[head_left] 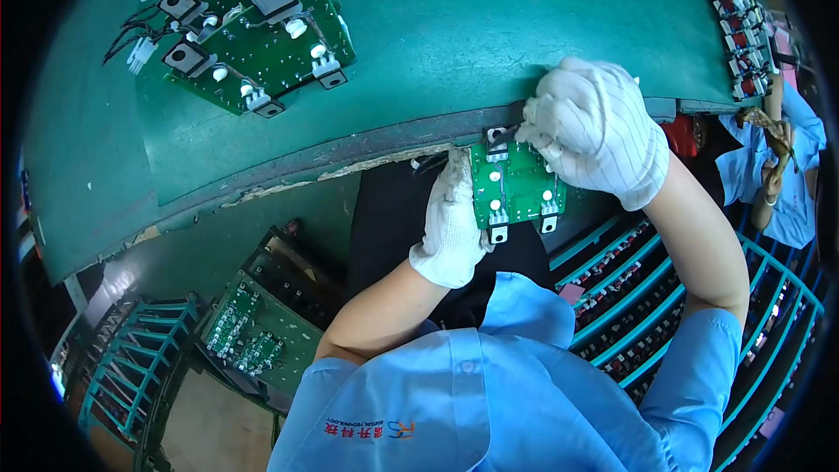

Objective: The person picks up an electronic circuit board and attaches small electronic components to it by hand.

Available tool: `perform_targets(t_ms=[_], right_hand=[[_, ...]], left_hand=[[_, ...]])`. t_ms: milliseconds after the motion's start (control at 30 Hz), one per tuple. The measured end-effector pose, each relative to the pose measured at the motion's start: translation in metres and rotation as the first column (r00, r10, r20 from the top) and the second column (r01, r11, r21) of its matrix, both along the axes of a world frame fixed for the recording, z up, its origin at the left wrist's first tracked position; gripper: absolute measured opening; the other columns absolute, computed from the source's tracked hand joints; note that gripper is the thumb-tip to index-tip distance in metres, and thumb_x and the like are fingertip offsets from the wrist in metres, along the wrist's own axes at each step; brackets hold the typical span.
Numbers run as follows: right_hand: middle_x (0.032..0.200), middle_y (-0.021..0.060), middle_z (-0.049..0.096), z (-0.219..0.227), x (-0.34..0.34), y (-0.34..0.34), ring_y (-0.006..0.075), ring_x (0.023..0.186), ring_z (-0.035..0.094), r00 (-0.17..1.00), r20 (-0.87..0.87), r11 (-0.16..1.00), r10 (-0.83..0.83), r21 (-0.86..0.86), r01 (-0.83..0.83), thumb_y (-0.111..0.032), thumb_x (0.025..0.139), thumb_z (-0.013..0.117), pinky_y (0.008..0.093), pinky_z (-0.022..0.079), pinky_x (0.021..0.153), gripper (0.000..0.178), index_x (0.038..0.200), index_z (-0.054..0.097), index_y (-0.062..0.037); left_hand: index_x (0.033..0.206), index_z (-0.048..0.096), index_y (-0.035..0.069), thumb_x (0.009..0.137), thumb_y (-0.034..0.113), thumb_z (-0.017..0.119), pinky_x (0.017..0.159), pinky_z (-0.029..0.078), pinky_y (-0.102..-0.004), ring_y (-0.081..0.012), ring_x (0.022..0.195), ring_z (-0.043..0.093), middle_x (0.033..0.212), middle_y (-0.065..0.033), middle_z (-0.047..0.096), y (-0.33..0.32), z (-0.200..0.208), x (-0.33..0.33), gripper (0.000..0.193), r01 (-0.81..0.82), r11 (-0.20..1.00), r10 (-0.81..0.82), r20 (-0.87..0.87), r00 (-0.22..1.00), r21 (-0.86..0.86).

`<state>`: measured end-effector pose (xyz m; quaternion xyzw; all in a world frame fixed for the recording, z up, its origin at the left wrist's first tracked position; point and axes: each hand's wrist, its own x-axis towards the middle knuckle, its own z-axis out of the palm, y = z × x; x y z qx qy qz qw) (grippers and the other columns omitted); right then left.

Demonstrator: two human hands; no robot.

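Observation:
A green circuit board (520,188) is held at the front edge of the workbench, over my lap. My left hand (450,223), in a white glove, grips the board along its left side. Black transistors with metal legs stand out from the board's edges, and white blobs dot its face. Over the board's upper right corner, my gloved right hand (594,127) is closed in a fist. A dark, thin shape shows by its fingers near the top transistor (497,142); what the fist holds is hidden.
Several similar boards (262,35) with black wires stand stacked on the green workbench (454,26). Red and black parts (730,17) line its far right. Teal racks (629,315) stand at right, a green bin (253,332) of boards at lower left. Another person's blue sleeve (800,114) shows at right.

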<state>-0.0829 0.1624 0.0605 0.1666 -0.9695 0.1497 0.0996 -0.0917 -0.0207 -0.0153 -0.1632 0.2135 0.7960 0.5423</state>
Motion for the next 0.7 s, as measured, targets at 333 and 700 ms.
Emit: perform_targets(t_ms=[333, 700], right_hand=[[0.073, 0.0017, 0.051, -0.006, -0.008, -0.005, 0.0221, 0.068, 0.053, 0.994, -0.037, 0.995, -0.099, 0.0, 0.099, -0.021, 0.068, 0.066, 0.0361, 0.044, 0.055, 0.018, 0.077, 0.052, -0.0147], [0.073, 0.0043, 0.054, -0.001, -0.007, -0.008, 0.0251, 0.064, 0.055, 0.989, 0.066, 0.991, -0.13, -0.014, 0.131, -0.021, 0.072, 0.067, 0.0383, 0.045, 0.054, 0.018, 0.076, 0.053, -0.0124]], left_hand=[[0.122, 0.048, 0.003, 0.097, 0.05, 0.033, 0.089, 0.051, -0.0446, -0.0296, 0.102, 0.061, 0.113, -0.0159, 0.059, -0.001, 0.005, -0.001, 0.056, -0.004, 1.0, 0.004, -0.02, 1.0, 0.027], [0.119, 0.05, 0.004, 0.096, 0.048, 0.037, 0.087, 0.052, -0.0419, -0.0268, 0.101, 0.062, 0.111, -0.0128, 0.061, -0.001, 0.006, -0.002, 0.051, -0.004, 1.0, 0.005, 0.041, 0.999, -0.019]])
